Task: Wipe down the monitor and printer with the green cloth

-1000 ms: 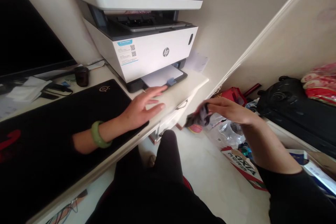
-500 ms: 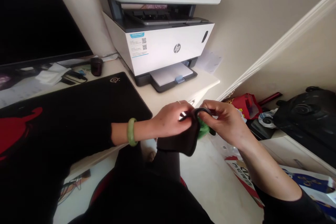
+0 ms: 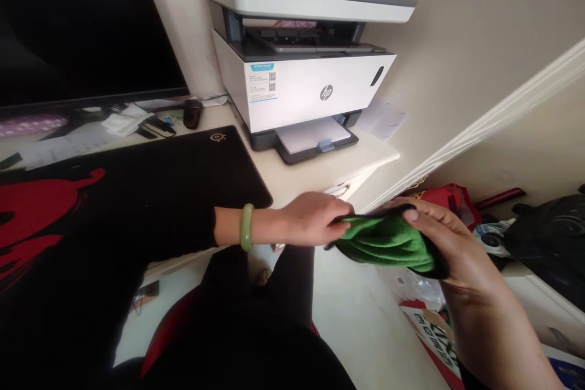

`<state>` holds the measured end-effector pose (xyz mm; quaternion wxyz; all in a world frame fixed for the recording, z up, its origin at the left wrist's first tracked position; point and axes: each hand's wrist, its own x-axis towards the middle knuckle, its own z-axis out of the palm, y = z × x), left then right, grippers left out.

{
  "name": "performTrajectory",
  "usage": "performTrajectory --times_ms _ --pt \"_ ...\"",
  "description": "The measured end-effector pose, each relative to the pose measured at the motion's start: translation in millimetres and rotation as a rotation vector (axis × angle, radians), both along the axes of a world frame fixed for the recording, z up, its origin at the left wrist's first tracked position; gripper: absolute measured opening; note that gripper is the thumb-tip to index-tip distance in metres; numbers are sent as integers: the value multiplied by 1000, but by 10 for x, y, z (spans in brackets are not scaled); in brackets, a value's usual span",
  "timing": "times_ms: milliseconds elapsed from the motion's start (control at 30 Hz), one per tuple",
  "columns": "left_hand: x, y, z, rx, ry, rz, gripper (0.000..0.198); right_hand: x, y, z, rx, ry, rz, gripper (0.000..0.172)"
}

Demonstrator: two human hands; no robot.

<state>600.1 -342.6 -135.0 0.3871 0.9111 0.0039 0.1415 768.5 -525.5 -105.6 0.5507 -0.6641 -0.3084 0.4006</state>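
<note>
A soft green cloth (image 3: 388, 241) with a black edge is stretched between my two hands, its green face up and in loose folds. My left hand (image 3: 317, 219), with a green bangle (image 3: 247, 227) on the wrist, pinches the cloth's left end in closed fingers. Around the right end, my right hand (image 3: 439, 237) grips the cloth, thumb on the black edge and fingers behind it. Both hands are in the air, above the floor and in front of the desk. Much of the cloth's dark other side is turned away from me.
A white HP printer (image 3: 320, 91) stands on the desk, with paper in its tray. Left of it are a black mouse pad (image 3: 201, 164), a dark monitor (image 3: 82, 24), a small dark mouse (image 3: 192, 113) and papers. Bags and a printed box (image 3: 432, 335) lie at the right.
The cloth was bunched with its dark side showing; now it is spread with the green side up. My right hand has moved right, away from my left. The view has shifted left.
</note>
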Motion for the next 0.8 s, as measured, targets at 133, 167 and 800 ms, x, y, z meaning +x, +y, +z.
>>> performTrajectory --times_ms 133,167,800 --pt "5 200 121 -386 -5 159 18 184 9 -172 19 13 -112 44" --pt "7 223 163 -586 -18 175 18 199 19 -233 41 18 -92 40" --pt "-302 1294 178 686 -51 457 19 -202 779 -708 279 -376 85 31"
